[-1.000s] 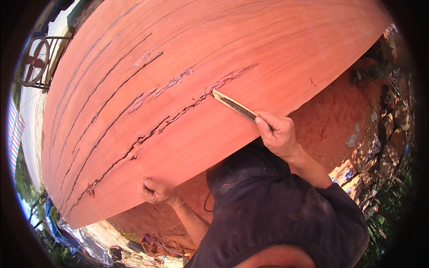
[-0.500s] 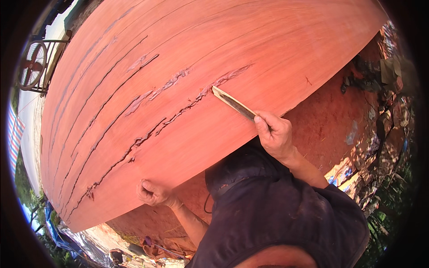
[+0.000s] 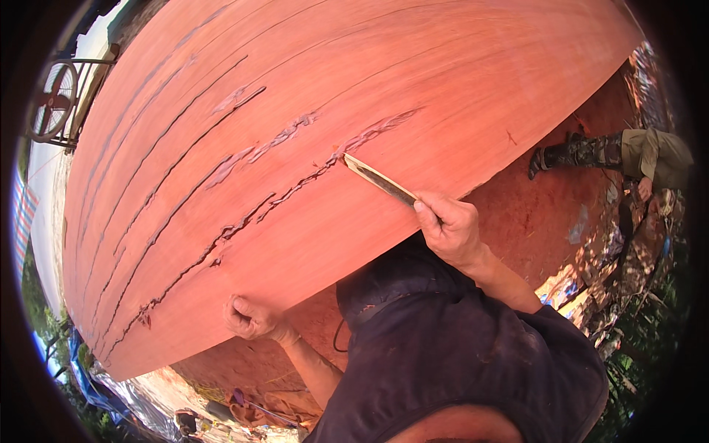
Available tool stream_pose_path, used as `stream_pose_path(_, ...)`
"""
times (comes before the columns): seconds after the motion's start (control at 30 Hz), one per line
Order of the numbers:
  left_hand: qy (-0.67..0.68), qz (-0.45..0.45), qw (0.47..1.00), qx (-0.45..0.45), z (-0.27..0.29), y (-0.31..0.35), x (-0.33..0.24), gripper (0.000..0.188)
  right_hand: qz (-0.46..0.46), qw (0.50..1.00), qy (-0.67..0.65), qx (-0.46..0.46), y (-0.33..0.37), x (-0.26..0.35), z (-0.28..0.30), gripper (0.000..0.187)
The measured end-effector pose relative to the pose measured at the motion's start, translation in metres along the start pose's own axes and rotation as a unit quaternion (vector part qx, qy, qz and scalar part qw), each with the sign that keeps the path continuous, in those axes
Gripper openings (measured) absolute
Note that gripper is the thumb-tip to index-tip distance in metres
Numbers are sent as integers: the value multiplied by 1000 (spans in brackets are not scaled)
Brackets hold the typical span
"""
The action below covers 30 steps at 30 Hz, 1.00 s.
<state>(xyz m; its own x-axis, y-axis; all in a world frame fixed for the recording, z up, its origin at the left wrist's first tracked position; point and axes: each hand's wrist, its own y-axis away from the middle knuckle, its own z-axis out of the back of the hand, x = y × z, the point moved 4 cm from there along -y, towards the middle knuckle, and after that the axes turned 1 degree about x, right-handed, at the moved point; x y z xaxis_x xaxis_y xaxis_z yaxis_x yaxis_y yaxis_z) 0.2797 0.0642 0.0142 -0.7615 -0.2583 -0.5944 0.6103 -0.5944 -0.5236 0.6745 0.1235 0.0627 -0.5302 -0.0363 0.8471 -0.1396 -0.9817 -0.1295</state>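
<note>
My right hand [image 3: 450, 230] pinches the near end of a flat pale strip, like split bamboo, with a dark stained face [image 3: 380, 181]. The strip's far tip touches a crack [image 3: 310, 177] in a broad, curved reddish wooden surface [image 3: 295, 247]. Purplish-grey paste [image 3: 377, 131] lies along the crack beyond the tip; nearer the left, the crack is dark and rough. My left hand [image 3: 251, 319] rests on the wood near its close edge, fingers curled closed. What it holds, if anything, is hidden.
More cracks run lengthwise across the wood, some with paste [image 3: 284, 140] in them. At the right, another person's booted leg [image 3: 580, 153] stands on the reddish ground [image 3: 524, 210]. A spoked wheel [image 3: 55, 101] is at the far left, and blue sheeting [image 3: 92, 384] lies lower left.
The strip's tip has shifted slightly left and nearer along the crack, with my right hand. Another person's booted leg and hand have come into view at right. My left hand stays nearly still.
</note>
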Motion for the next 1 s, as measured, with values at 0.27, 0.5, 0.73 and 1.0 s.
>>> stream_pose_path(0.27, -1, -1, 1000, 10, 5, 4, 11, 23, -41, 999, -15, 7, 8, 11, -5, 10)
stream_pose_path(0.5, 106, -34, 993, 49, -17, -3, 20, 27, -2, 1000, -3, -25, 7, 8, 4, 9)
stream_pose_path(0.73, 128, -72, 989, 19, -70, 8, -11, 28, 88, 993, 63, -52, 16, 14, -11, 15)
stream_pose_path(1.0, 181, -69, 981, -13, -79, 8, -25, 30, 116, 985, 114, -54, 12, 2, -8, 17)
